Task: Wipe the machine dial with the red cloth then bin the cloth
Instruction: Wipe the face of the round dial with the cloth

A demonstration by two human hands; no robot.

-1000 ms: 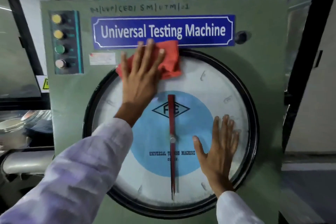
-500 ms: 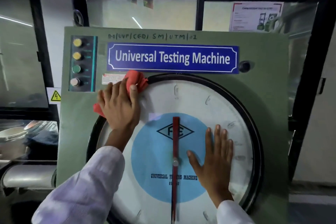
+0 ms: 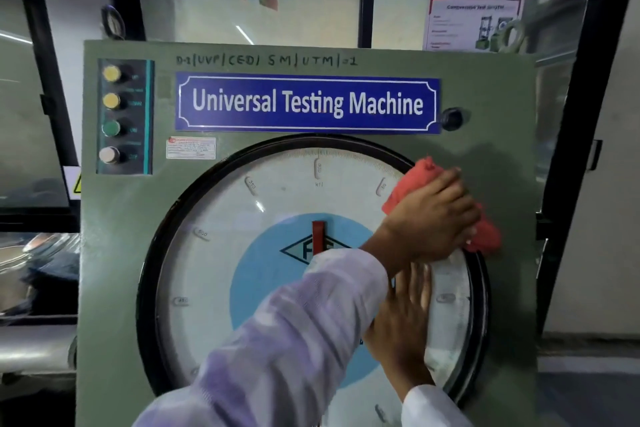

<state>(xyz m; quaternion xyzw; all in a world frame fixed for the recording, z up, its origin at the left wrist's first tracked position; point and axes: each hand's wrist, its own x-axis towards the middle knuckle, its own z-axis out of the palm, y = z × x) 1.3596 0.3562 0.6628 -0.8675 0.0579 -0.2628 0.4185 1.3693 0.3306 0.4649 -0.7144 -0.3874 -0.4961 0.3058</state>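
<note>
A big round dial with a black rim, white face and blue centre fills the front of the green machine. My left hand reaches across to the dial's upper right edge and presses the red cloth against the rim there. Parts of the cloth stick out above and to the right of the fingers. My right hand lies flat and open on the dial's lower right face, partly hidden under my left sleeve. A red pointer shows at the centre.
A blue "Universal Testing Machine" plate sits above the dial. A column of push buttons is at the upper left, a black knob at the upper right. Black-framed windows stand behind. No bin is in view.
My left hand has swept the red cloth from the dial's upper left rim across to the upper right rim. My right hand has stayed flat on the lower right of the dial.
</note>
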